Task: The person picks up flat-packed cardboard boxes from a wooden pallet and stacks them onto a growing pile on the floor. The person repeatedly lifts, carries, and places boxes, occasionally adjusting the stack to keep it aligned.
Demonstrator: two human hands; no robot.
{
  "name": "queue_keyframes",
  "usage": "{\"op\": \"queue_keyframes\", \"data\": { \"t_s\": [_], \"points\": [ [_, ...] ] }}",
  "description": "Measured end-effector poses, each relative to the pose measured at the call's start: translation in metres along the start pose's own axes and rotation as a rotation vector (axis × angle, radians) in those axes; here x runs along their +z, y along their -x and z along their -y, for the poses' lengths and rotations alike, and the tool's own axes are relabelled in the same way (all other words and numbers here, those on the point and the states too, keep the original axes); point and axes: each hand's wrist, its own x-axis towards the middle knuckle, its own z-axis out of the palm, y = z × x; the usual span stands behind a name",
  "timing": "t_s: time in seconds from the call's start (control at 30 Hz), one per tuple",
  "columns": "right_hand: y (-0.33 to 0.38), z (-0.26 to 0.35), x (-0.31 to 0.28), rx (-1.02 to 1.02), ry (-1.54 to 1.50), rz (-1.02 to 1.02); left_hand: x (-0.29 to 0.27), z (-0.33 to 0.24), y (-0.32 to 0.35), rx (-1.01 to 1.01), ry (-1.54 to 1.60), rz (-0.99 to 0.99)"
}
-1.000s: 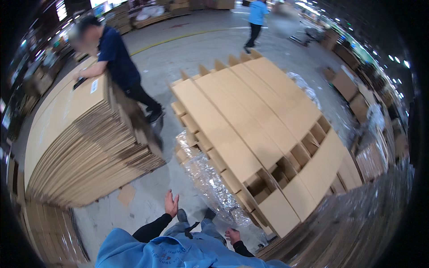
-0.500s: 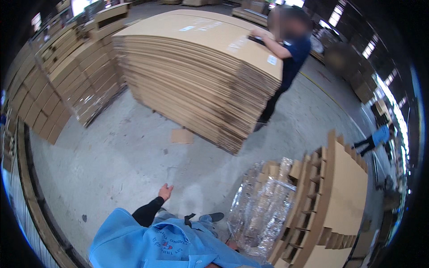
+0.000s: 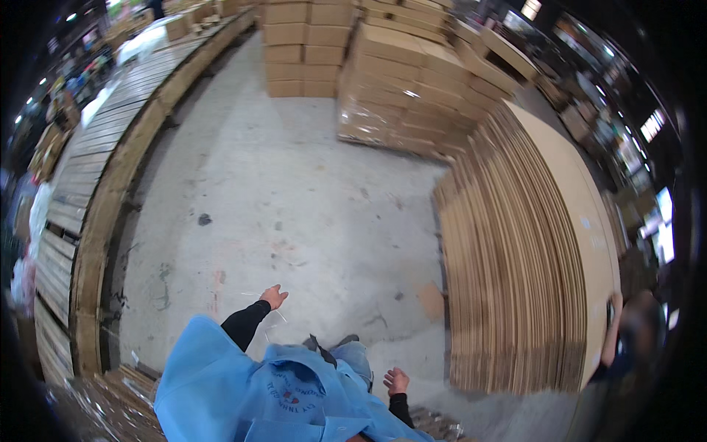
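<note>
Landmark = tall stack of flat cardboard sheets, R of centre, sheets edge-on to cam, kept flat and squared, prob. so the pile stands without leaning. Far L of it: long row of wooden slat pallets/boards curving along the floor edge, well apart from stack. Nearer, L of stack & low in view: left hand, black sleeve, arm out from the body, fingers loosely spread, nothing in it; a thin pale strand shows just by it, can't tell if touching. Bare concrete floor between hand & stack. Below that, person's own blue smock, looks bunched from a forward bend. Right hand lower, near stack's L foot, fingers curled, appears empty; not touching the sheets. Hands well apart, neither clamped on anything. Small cardboard scrap on floor just beside stack base. Behind stack, top of view: stacked cartons, some film-wrapped. R of stack: co-worker's arm up against its far face.
</note>
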Motion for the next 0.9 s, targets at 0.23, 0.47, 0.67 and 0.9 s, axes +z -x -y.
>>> {"op": "queue_keyframes", "data": {
  "t_s": [0.23,0.47,0.67,0.9],
  "points": [
    [-0.143,0.17,0.095,-0.024,0.433,0.165,-0.032,0.08,-0.013,-0.291,0.27,-0.398],
    [-0.278,0.297,0.317,0.031,0.573,0.419,0.015,0.133,0.06,-0.667,0.386,-0.31],
    [-0.2,0.407,0.598,-0.434,0.706,0.727,-0.024,0.056,0.005,-0.932,0.696,-0.277],
    [-0.19,0.438,0.778,-0.485,0.813,0.846,-0.108,0.048,-0.166,-0.723,0.723,-0.369]
  ]
}}
